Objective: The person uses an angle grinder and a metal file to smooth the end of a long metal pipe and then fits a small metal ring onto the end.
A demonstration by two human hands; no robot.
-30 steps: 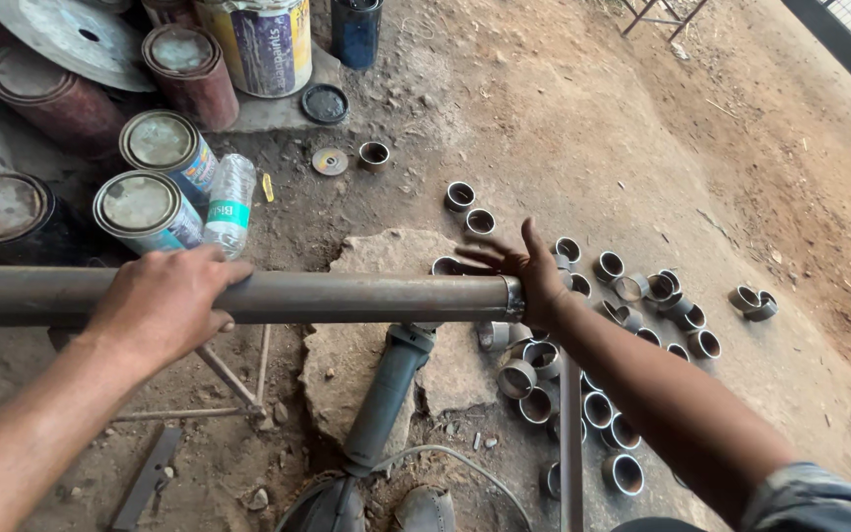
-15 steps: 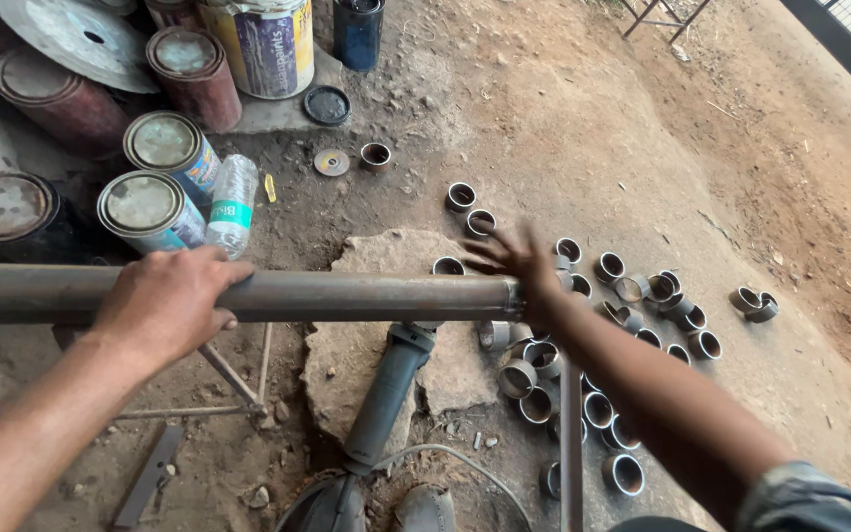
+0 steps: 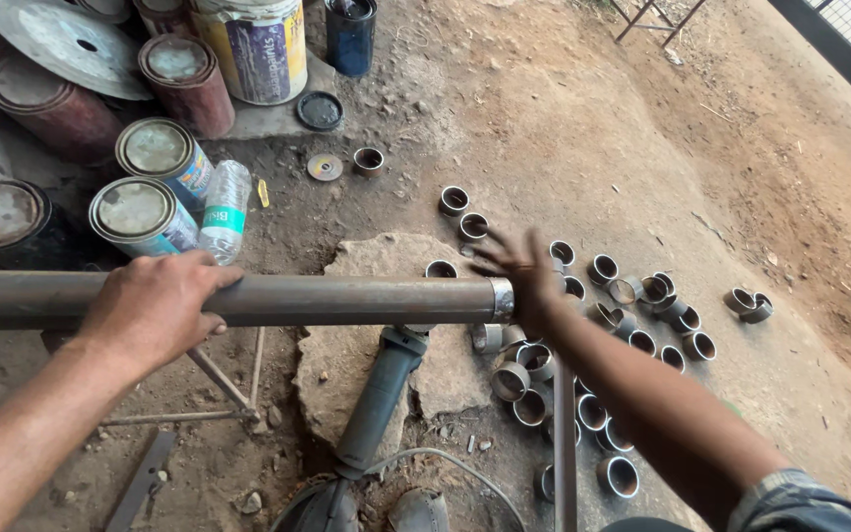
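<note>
At far left, round paint tins (image 3: 145, 212) with dusty lids stand on the ground, a clear plastic bottle (image 3: 224, 209) with a teal label lying beside them. The left hand (image 3: 155, 307) reaches in with its forearm low, fingers wrapped over the long grey steel pipe (image 3: 347, 299), which lies level across the view. An angle grinder (image 3: 378, 397) lies below it on the flat stone. The right hand (image 3: 522, 276), blurred, is at the pipe's cut end with fingers spread wide, seemingly touching it. Short pipe rings (image 3: 642, 335) lie scattered beyond.
</note>
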